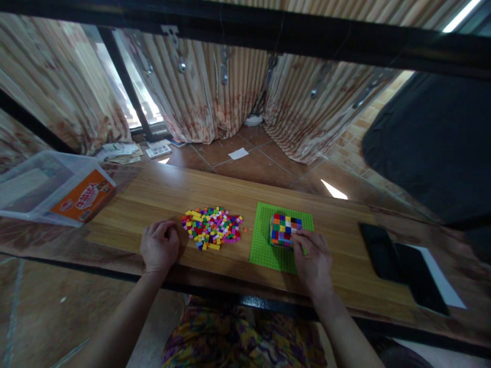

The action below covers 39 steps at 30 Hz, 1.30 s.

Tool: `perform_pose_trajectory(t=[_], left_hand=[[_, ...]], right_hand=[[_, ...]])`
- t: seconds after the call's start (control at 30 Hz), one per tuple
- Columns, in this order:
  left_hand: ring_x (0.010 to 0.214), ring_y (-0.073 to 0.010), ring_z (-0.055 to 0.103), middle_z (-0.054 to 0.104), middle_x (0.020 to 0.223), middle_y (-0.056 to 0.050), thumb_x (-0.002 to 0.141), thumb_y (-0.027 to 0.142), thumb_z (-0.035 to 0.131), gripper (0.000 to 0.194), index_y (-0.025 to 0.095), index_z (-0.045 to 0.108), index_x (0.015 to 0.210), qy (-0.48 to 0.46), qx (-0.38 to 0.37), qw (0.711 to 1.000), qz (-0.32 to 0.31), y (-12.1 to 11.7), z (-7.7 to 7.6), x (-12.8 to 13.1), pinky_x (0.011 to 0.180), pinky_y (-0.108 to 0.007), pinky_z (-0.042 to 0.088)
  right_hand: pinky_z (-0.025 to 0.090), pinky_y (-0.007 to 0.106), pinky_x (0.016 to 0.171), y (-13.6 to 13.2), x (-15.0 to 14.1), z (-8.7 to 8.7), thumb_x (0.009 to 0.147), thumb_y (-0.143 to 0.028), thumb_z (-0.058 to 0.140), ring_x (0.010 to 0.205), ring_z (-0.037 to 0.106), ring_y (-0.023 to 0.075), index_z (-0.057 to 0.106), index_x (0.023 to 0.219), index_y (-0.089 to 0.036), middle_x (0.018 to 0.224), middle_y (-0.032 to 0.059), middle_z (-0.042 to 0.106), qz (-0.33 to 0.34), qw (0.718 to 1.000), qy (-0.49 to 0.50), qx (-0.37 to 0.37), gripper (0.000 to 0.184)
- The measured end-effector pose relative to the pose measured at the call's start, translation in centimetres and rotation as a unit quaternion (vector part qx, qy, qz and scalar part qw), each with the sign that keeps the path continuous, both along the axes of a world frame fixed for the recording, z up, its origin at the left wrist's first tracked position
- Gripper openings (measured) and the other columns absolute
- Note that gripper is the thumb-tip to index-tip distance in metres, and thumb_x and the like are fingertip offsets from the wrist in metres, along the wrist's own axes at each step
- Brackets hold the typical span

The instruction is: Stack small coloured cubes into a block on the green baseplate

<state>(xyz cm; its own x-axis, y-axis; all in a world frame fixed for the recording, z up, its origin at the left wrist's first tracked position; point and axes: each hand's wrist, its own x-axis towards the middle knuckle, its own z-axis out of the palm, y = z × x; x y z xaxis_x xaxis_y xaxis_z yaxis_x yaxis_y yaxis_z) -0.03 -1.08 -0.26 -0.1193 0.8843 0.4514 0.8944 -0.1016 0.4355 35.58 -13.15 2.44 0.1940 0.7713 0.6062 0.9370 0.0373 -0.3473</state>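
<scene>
A green studded baseplate (264,240) lies on the wooden board, and a low block of multicoloured toy building bricks (282,228) stands on it. My right hand (314,258) is over the plate's right side, its fingers pinched together against the right edge of the block. Whatever is between those fingertips is too small to make out. Left of the plate is a loose pile of small coloured bricks (213,227). Just beside that pile, my left hand (160,245) rests on the board in a loose fist, with nothing visible in it.
A clear plastic bin (92,168) with an orange label stands at the far left. Two dark flat objects (383,253) and a white sheet (441,278) lie at the right. Curtains hang behind the table, and a dark metal bar (245,23) crosses above.
</scene>
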Motion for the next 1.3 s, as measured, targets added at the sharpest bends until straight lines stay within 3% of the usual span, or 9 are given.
perform_pose_trajectory(t=[0.27,0.43,0.53,0.63,0.77,0.93,1.13,1.3], left_hand=[[0.093,-0.0256,0.06,0.069,0.095,-0.01,0.083,0.025,0.049,0.024,0.019,0.071,0.087,0.002,0.003,1.0,-0.006,0.0,-0.1,0.0,0.085,-0.037,0.046],[0.092,-0.025,0.06,0.069,0.095,-0.009,0.083,0.023,0.048,0.024,0.019,0.071,0.086,0.007,0.005,1.0,-0.009,0.0,-0.3,-0.1,0.085,-0.036,0.045],[0.093,-0.0248,0.06,0.069,0.095,-0.009,0.083,0.022,0.048,0.024,0.019,0.071,0.086,0.002,0.007,1.0,-0.01,0.0,-0.3,-0.1,0.085,-0.036,0.046],[0.092,-0.0248,0.061,0.069,0.094,-0.009,0.083,0.021,0.049,0.023,0.019,0.071,0.086,0.0,0.006,1.0,-0.007,-0.1,-0.3,0.0,0.084,-0.036,0.046],[0.091,-0.0238,0.061,0.07,0.093,-0.008,0.082,0.019,0.05,0.021,0.02,0.071,0.085,-0.008,0.008,1.0,-0.008,-0.1,-0.4,0.2,0.084,-0.036,0.047],[0.091,-0.0228,0.061,0.069,0.094,-0.007,0.083,0.019,0.05,0.02,0.02,0.07,0.084,-0.012,0.018,1.0,-0.011,-0.2,-0.6,0.2,0.084,-0.035,0.048],[0.093,-0.0231,0.061,0.069,0.095,-0.008,0.083,0.018,0.051,0.02,0.02,0.071,0.085,-0.022,0.011,1.0,-0.006,-0.3,-0.6,0.2,0.085,-0.037,0.048],[0.09,-0.0223,0.06,0.069,0.091,-0.007,0.082,0.017,0.052,0.019,0.02,0.07,0.083,-0.023,0.011,1.0,-0.007,-0.4,-0.6,0.3,0.084,-0.036,0.048]], right_hand=[[0.052,0.038,0.082,-0.4,0.0,0.2,0.092,-0.024,0.053,0.091,0.06,0.0208,0.074,0.089,-0.021,0.097,0.0079,0.068,0.004,1.0,0.014,0.005,0.021],[0.052,0.036,0.083,-1.8,-1.0,1.8,0.091,-0.024,0.057,0.089,0.064,0.0199,0.072,0.099,-0.019,0.096,0.0086,0.068,-0.051,0.99,0.092,0.094,0.019],[0.052,0.033,0.078,-2.8,-2.6,2.8,0.091,-0.026,0.057,0.085,0.066,0.0198,0.072,0.096,-0.018,0.091,0.0086,0.069,-0.069,0.985,0.129,0.096,0.017],[0.053,0.031,0.078,-3.9,-5.3,2.4,0.092,-0.025,0.055,0.087,0.067,0.0184,0.071,0.098,-0.019,0.094,0.0071,0.07,-0.01,0.987,0.158,0.035,0.018],[0.054,0.029,0.079,-4.2,-9.2,0.1,0.093,-0.024,0.053,0.087,0.067,0.0159,0.071,0.098,-0.021,0.094,0.0049,0.071,0.1,0.973,0.199,-0.061,0.019],[0.052,0.033,0.082,-1.4,-11.3,-1.4,0.094,-0.023,0.048,0.089,0.066,0.0187,0.071,0.098,-0.02,0.094,0.0069,0.071,0.113,0.972,0.177,-0.106,0.023],[0.05,0.035,0.084,3.1,-11.2,-0.6,0.093,-0.021,0.047,0.088,0.064,0.0206,0.071,0.096,-0.017,0.094,0.0093,0.07,0.114,0.975,0.141,-0.129,0.025],[0.048,0.032,0.082,3.9,-13.2,-0.2,0.093,-0.022,0.051,0.086,0.061,0.0185,0.071,0.093,-0.019,0.09,0.0062,0.068,0.171,0.968,0.146,-0.108,0.02]])
